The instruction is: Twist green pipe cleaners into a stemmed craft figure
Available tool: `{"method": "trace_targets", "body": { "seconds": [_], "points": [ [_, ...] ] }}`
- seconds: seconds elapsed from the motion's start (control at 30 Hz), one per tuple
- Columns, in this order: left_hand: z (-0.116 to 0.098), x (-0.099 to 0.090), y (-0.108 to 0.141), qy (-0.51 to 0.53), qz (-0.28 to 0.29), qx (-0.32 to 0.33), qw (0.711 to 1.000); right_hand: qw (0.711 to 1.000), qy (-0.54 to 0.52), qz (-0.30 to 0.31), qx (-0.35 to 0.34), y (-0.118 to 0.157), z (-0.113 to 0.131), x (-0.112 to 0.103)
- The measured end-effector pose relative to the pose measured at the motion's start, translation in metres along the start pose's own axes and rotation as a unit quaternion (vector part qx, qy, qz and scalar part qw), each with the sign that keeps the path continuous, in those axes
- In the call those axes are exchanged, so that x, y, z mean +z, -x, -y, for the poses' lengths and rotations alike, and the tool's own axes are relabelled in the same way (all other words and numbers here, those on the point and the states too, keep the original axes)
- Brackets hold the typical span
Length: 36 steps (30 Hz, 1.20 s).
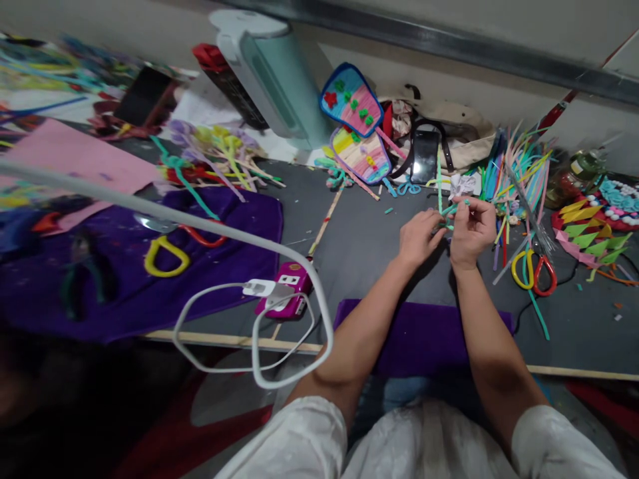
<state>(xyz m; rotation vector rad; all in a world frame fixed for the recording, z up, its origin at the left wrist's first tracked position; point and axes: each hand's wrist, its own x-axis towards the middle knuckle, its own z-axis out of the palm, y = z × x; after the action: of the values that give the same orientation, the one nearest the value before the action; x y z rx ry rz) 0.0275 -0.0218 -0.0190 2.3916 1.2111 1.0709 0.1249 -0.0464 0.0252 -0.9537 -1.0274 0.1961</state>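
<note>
Both hands are close together over the dark table. My left hand (421, 234) pinches the lower part of a green pipe cleaner (440, 189), one end of which sticks straight up. Fingers of my right hand (472, 229) are closed on the bent teal-green part of the same piece, beside the left fingertips. Some of the piece is hidden behind the fingers. Below my forearms a folded purple cloth (419, 336) lies at the table edge. To the right of my right hand are scissors (534, 273) with yellow and red handles.
A magenta power strip (289, 289) with looping white cables stands left of my arms. Pliers (84, 273) and more scissors (167, 256) lie on a larger purple cloth (239, 233). Bundled pipe cleaners (524, 173), a phone (425, 154) and a fabric bag (469, 133) sit at the back.
</note>
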Motion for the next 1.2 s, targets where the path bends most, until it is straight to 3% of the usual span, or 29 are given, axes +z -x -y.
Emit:
{"method": "trace_targets", "body": {
  "seconds": [0.23, 0.53, 0.6, 0.73, 0.83, 1.2],
  "points": [
    [-0.002, -0.002, -0.001, -0.013, -0.004, 0.004, 1.000, 1.000, 0.015, 0.019, -0.014, 0.003, -0.001, 0.000],
    [0.004, -0.004, -0.001, 0.073, -0.040, 0.012, 0.996, 0.995, 0.046, 0.080, 0.024, -0.008, -0.016, -0.013],
    [0.007, -0.002, -0.001, 0.092, -0.047, 0.016, 0.995, 0.988, 0.075, 0.124, 0.046, -0.014, -0.023, -0.018],
    [0.013, 0.000, -0.002, 0.081, -0.055, 0.006, 0.995, 0.949, 0.070, 0.292, 0.096, -0.024, -0.030, -0.023],
    [0.017, 0.000, -0.003, 0.072, -0.055, 0.002, 0.996, 0.932, 0.042, 0.345, 0.100, -0.025, -0.030, -0.025],
    [0.010, -0.004, -0.005, 0.179, -0.129, -0.036, 0.975, 0.944, 0.127, 0.286, 0.109, -0.020, -0.042, -0.024]
  ]
}}
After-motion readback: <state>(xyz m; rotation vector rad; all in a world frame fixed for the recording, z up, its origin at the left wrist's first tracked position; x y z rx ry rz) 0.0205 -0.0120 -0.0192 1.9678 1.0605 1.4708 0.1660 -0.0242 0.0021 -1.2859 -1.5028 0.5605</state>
